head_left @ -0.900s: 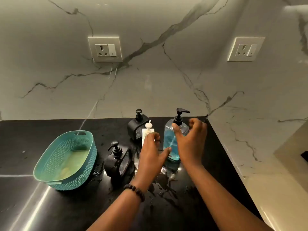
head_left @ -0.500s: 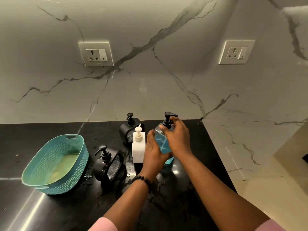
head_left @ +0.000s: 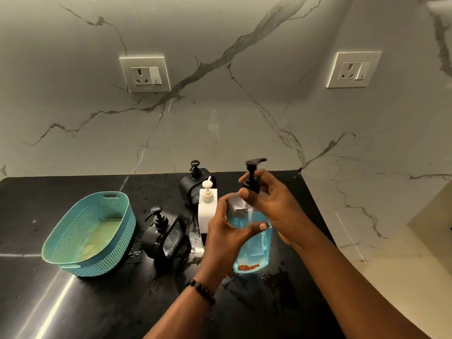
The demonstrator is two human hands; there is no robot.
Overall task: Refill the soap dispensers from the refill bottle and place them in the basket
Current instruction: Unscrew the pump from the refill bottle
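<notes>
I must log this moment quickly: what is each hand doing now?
Left hand: grips the body of the blue refill bottle.
Right hand: pinches the bottle's black pump at its collar.

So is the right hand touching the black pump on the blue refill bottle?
Touching. The head view shows the right hand's fingers pinching the black pump collar atop the blue refill bottle.

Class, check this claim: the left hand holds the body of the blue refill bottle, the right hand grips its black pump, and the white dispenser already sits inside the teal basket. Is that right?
Not quite. The head view shows the white dispenser standing on the black counter, outside the teal basket. The rest holds: the left hand holds the blue refill bottle and the right hand grips its black pump.
</notes>
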